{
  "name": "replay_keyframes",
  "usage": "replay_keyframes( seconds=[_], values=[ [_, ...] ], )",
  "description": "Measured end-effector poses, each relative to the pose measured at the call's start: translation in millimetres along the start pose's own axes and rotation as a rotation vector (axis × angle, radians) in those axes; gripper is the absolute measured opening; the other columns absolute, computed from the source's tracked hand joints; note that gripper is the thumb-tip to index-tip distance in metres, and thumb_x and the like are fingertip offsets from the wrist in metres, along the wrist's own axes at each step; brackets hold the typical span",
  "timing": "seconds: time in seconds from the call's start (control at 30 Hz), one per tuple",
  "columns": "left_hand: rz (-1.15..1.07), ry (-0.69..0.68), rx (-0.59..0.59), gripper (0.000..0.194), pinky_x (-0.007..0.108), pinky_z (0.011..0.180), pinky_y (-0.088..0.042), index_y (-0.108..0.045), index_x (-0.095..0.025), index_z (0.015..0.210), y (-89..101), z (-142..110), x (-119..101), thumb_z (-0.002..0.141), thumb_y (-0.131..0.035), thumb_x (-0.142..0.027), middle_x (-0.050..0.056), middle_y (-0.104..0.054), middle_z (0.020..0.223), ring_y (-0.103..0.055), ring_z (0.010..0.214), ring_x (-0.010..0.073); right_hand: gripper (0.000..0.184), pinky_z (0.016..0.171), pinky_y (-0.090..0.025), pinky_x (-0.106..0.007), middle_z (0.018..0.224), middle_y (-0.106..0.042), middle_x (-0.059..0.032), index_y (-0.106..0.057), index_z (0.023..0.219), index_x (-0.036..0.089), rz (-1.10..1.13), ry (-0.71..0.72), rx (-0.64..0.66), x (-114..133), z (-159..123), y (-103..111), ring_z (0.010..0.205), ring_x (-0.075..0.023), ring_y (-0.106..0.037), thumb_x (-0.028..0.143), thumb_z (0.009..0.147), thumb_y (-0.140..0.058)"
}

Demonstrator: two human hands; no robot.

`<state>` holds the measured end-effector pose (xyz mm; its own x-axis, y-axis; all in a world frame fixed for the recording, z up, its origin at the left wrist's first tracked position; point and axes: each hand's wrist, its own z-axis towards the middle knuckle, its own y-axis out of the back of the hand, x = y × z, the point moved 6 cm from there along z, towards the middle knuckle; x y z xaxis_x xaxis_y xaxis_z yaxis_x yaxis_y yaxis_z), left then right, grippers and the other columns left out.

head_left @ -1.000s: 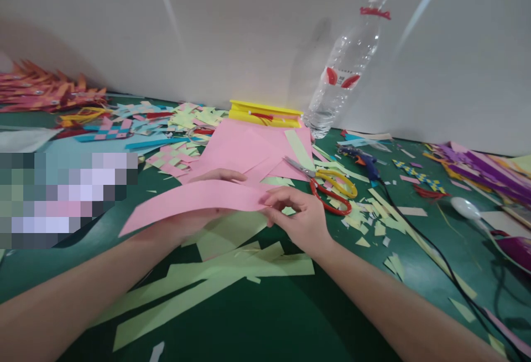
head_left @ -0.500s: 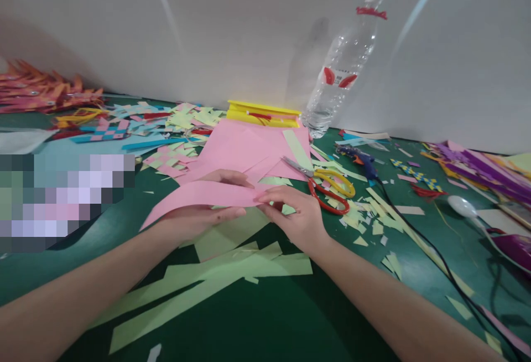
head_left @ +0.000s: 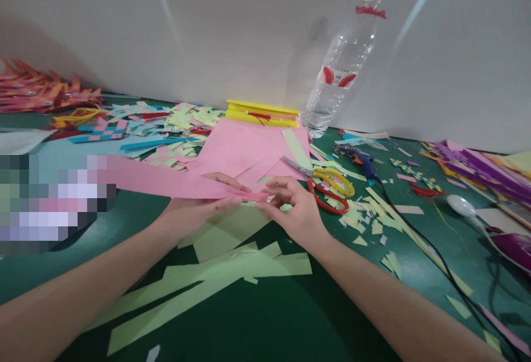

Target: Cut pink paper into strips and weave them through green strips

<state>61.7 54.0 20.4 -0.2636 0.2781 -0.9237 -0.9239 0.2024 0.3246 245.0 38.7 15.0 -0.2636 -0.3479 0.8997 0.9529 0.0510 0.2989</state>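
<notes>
bottle (head_left: 342, 68) of clear plastic stands at one o'clock from the hands, against the white wall (head_left: 232, 24), tilted by the lens, with a red ring under its cap; it looks nearly empty, though i cannot tell whether any water sits at its base. yellow folder (head_left: 262, 113) lies flat just left of the bottle, at twelve o'clock, with a red strip across it; its contents are hidden.

pink paper strip (head_left: 166, 180) runs from the hands out toward nine o'clock, long and narrow, raised a little above the green table (head_left: 290, 317). its right end sits between both hands. left hand (head_left: 199, 207) lies under and along the strip, thumb on top and fingers beneath, pressing it flat between them. right hand (head_left: 292, 210) is at three o'clock from the strip's end, its thumb and forefinger pinching the tip, the other fingers curled loosely.

pink sheets (head_left: 249, 149) lie at twelve o'clock just beyond the hands. scissors (head_left: 327, 185) with red and yellow handles rest at two o'clock, near the right hand but not touching. pale green strips (head_left: 215, 279) lie at six o'clock under the forearms. glue gun (head_left: 359, 157) lies past the scissors.
</notes>
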Motion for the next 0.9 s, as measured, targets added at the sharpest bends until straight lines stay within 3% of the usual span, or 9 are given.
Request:
replay_keyframes(
  seconds=[0.13, 0.27, 0.67, 0.9],
  values=[
    [-0.045, 0.019, -0.033, 0.015, 0.04, 0.086, -0.052, -0.071, -0.03, 0.08, 0.5, 1.4, 3.3, 0.072, -0.074, -0.041, 0.002, -0.072, 0.094, -0.064, 0.096, 0.0271, 0.026, 0.057, -0.054, -0.026, 0.078, -0.07, -0.0033, -0.067, 0.085, 0.019, 0.06, -0.014, 0.09, 0.2, 2.4, -5.3, 0.056, -0.0119, -0.063, 0.042, 0.075, -0.071],
    [-0.063, 0.023, -0.016, 0.017, 0.04, 0.088, -0.051, -0.072, -0.029, 0.08, -1.0, 1.2, -0.1, 0.072, -0.074, -0.044, 0.003, -0.071, 0.094, -0.063, 0.095, 0.0269, 0.025, 0.054, -0.053, -0.025, 0.071, -0.069, -0.0015, -0.07, 0.075, 0.019, 0.081, -0.014, 0.086, 0.5, 2.5, -5.2, 0.051, -0.011, -0.061, 0.043, 0.075, -0.071],
    [-0.005, 0.048, -0.032, 0.021, 0.038, 0.081, -0.051, -0.072, -0.024, 0.077, 0.3, 1.2, 1.8, 0.073, -0.073, -0.044, 0.004, -0.071, 0.086, -0.064, 0.087, 0.024, 0.018, 0.053, -0.051, -0.023, 0.074, -0.07, -0.0008, -0.07, 0.076, 0.02, 0.097, 0.015, 0.111, 1.6, 0.0, -7.8, 0.049, -0.0088, -0.06, 0.038, 0.08, -0.068],
    [-0.12, 0.088, -0.043, 0.019, 0.033, 0.073, -0.054, -0.068, -0.023, 0.074, -1.0, 2.0, 3.0, 0.071, -0.075, -0.04, 0.002, -0.071, 0.077, -0.067, 0.078, 0.0215, 0.021, 0.05, -0.048, -0.022, 0.071, -0.068, -0.0002, -0.064, 0.078, 0.019, 0.035, 0.032, 0.139, 2.2, -0.6, -7.8, 0.046, -0.0079, -0.057, 0.039, 0.083, -0.063]
  ],
)
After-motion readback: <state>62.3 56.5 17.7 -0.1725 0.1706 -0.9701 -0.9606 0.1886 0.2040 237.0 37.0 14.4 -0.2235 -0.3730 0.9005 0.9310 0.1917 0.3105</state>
